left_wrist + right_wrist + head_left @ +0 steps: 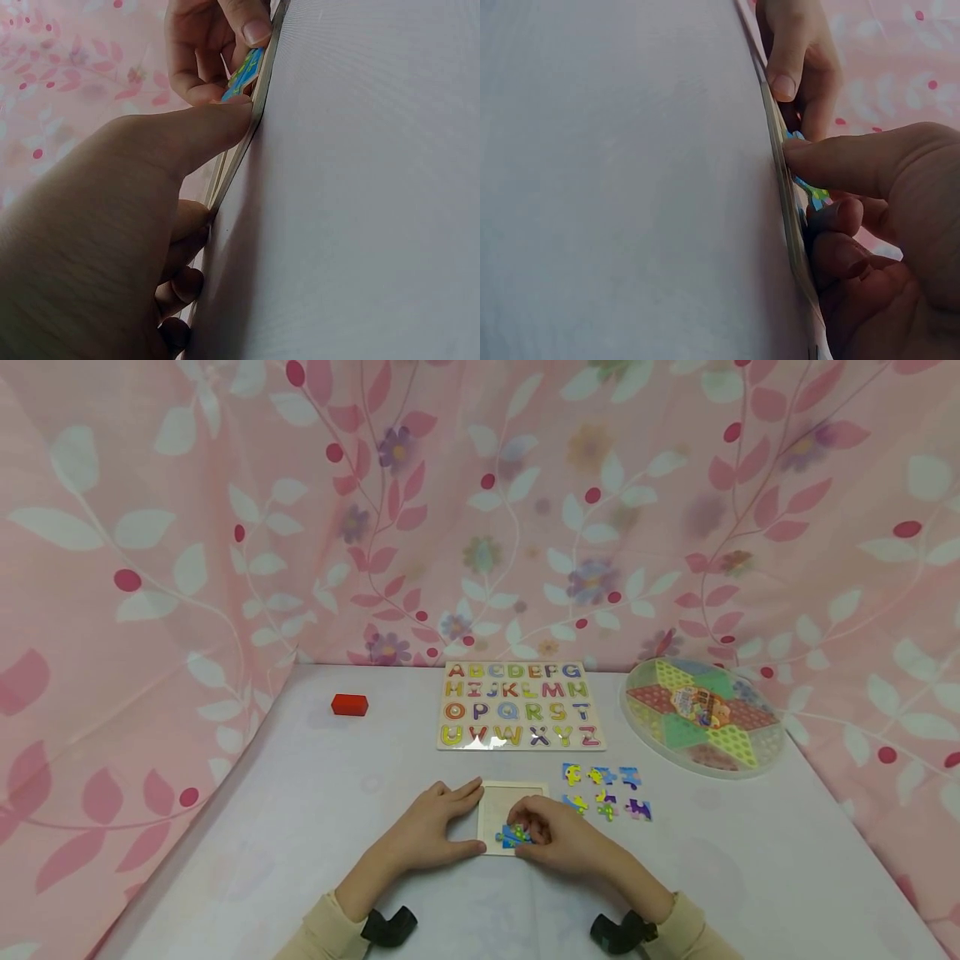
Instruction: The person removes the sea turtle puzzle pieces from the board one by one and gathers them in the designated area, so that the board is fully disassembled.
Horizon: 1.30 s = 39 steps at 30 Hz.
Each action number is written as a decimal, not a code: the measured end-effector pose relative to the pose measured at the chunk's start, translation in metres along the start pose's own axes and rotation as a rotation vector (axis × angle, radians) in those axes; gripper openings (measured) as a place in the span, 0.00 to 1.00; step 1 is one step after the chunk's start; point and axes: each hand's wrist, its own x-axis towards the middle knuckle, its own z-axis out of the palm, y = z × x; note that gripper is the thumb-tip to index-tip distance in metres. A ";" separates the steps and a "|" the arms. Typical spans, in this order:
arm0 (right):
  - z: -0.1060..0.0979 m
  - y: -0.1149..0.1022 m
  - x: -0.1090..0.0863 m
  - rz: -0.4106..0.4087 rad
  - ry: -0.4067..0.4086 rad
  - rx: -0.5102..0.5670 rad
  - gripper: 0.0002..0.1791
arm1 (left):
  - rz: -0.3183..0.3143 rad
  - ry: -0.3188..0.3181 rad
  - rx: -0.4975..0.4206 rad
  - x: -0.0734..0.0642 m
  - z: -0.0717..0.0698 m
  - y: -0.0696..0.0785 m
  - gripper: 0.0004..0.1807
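In the head view a shallow wooden puzzle tray point(493, 802) lies on the white table. My left hand point(427, 827) is at its left side, fingers and thumb extended and touching the rim near the upper and lower left corners. My right hand point(558, 835) is over the tray's lower right part, its fingers curled. It pinches a blue and green jigsaw piece point(513, 836) just inside the lower rim. In the left wrist view the piece point(243, 73) is tilted against the tray. The right thumb point(832, 159) hides part of it in the right wrist view.
Several loose jigsaw pieces point(606, 810) lie right of the tray. Behind stands an alphabet board point(521, 706) lying flat. A round Chinese checkers board point(701, 717) is at the back right, and a red block point(349, 705) at the back left. A floral pink curtain point(480, 527) borders the table.
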 end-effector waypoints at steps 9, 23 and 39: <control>-0.003 0.002 0.000 0.021 -0.019 0.035 0.17 | -0.001 -0.006 -0.003 -0.001 0.000 0.000 0.46; -0.001 0.000 0.000 0.027 0.004 0.059 0.15 | 0.009 -0.002 -0.005 -0.001 0.001 -0.002 0.47; -0.021 -0.005 -0.007 0.021 0.126 0.037 0.17 | -0.001 -0.014 0.001 0.001 -0.001 0.000 0.46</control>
